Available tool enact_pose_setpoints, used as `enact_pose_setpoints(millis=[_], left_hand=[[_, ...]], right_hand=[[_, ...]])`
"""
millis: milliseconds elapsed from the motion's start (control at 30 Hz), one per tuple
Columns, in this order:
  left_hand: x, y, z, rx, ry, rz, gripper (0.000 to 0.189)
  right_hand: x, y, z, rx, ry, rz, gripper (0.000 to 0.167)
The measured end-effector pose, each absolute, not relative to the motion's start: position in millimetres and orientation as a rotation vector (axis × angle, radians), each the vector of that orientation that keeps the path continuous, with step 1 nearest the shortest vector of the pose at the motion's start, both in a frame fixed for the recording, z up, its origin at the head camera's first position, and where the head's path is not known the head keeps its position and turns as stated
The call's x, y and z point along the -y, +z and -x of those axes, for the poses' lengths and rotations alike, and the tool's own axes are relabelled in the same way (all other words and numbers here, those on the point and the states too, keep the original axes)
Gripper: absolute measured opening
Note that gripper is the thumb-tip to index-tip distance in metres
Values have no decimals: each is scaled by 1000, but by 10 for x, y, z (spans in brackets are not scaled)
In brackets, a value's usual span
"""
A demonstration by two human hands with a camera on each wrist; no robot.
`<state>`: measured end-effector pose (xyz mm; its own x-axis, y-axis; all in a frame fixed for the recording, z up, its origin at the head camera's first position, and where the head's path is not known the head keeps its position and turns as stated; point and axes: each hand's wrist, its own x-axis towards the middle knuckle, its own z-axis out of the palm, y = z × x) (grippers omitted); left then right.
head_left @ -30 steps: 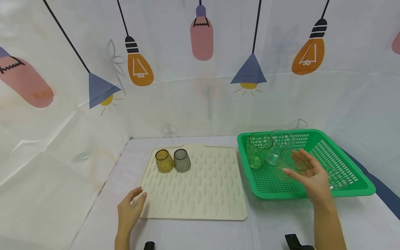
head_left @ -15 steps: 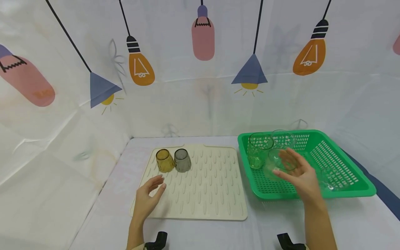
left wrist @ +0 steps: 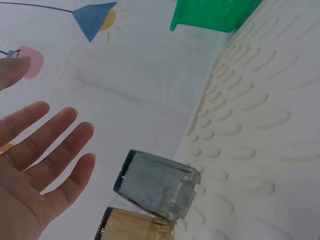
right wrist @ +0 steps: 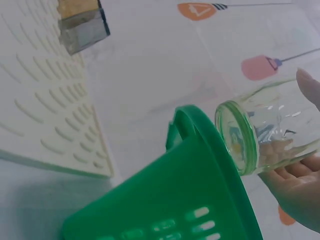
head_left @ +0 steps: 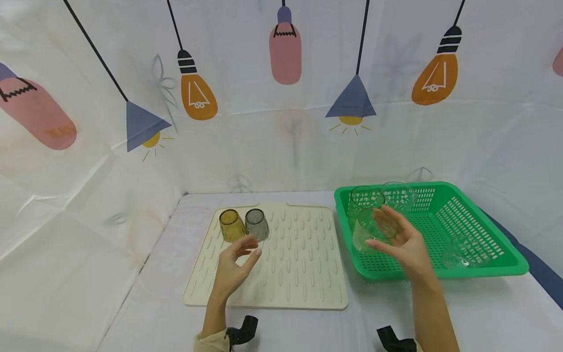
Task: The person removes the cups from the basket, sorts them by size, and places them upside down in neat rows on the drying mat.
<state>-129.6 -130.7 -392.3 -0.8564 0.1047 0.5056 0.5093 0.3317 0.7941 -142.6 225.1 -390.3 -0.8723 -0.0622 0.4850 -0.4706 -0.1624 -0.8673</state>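
Observation:
My right hand (head_left: 405, 248) grips a clear, faintly green drinking glass (head_left: 361, 238) at the left side of the green basket (head_left: 492, 271). In the right wrist view the glass (right wrist: 272, 131) is beside the basket's rim, thumb on one side and fingers on the other. My left hand (head_left: 233, 268) hovers above the cream ridged drying mat (head_left: 303, 274), fingers loosely bent and holding nothing. Just beyond its fingertips stands a grey glass (head_left: 257, 225), beside an amber glass (head_left: 231, 226). Both also appear in the left wrist view, where my left palm (left wrist: 30, 175) is uncovered.
Inside the basket, a green-tinted glass (head_left: 366, 198) and a clear glass (head_left: 399, 196) are at the back left. Another clear glass (head_left: 466, 253) lies at the right. A white cloth (head_left: 352, 332) covers the table, and a patterned sheet (head_left: 264, 146) hangs behind.
My right hand has carried the glass leftward across the basket. My left hand has moved right and up over the mat, towards the grey glass.

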Motion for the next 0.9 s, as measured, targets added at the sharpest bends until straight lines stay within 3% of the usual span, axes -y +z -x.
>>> enact_pose_setpoints(millis=[467, 700, 900], left_hand=[[991, -4133, 1530, 2197, -1646, 699, 40], [793, -3745, 1363, 2233, -1691, 745, 38], [699, -3722, 1357, 2257, -1743, 785, 40]], right_hand=[[-1965, -3969, 1481, 1880, 2100, -789, 79], [-1811, -3991, 1497, 1950, 2085, -782, 81], [-1691, -3992, 1510, 1981, 2043, -797, 80]])
